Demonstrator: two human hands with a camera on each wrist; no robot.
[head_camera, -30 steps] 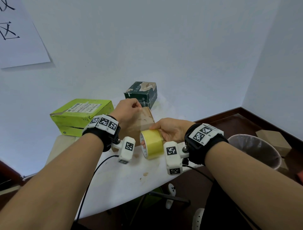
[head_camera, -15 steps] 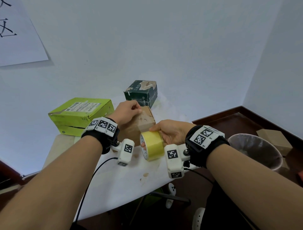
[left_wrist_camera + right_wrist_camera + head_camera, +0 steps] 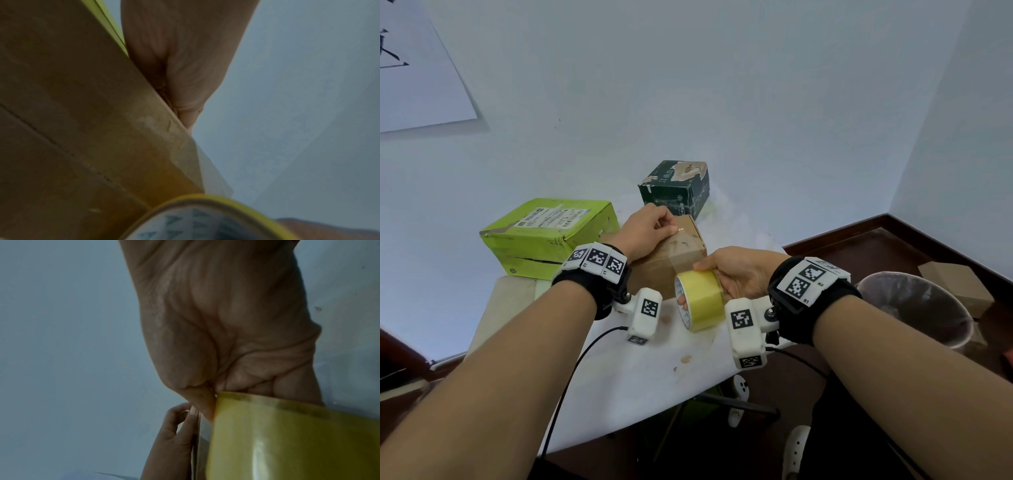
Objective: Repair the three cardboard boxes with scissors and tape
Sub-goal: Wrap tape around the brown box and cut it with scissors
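The brown box (image 3: 671, 260) stands near the middle of the white table (image 3: 619, 377), toward its far edge, and a clear strip of tape (image 3: 681, 251) runs across its top and down toward you. Your left hand (image 3: 645, 229) has its fingers curled and pinches the far end of this strip against the upper edge of the box. Your right hand (image 3: 739, 274) is closed around the yellow tape roll (image 3: 700, 299), thumb on top and fingers under it, and holds the roll just in front of the box, above the near part of the table. In the left wrist view the strip leaves the box corner and hangs free before it reaches the roll, so this part is not yet stuck down.

The green box (image 3: 548, 233) lies at the far left corner of the table, and its lower side seam looks split open. The dark box (image 3: 676, 192) stands at the far edge behind the brown one, with a torn patch on top. I cannot see the scissors in any view.

I think the risk is in the free part of the strip. If you pull the roll to one side, the tape can twist, wrinkle or stick to itself. If the left pinch becomes loose, the fixed end may lift off the cardboard. The light box can also slide toward you under the pull.
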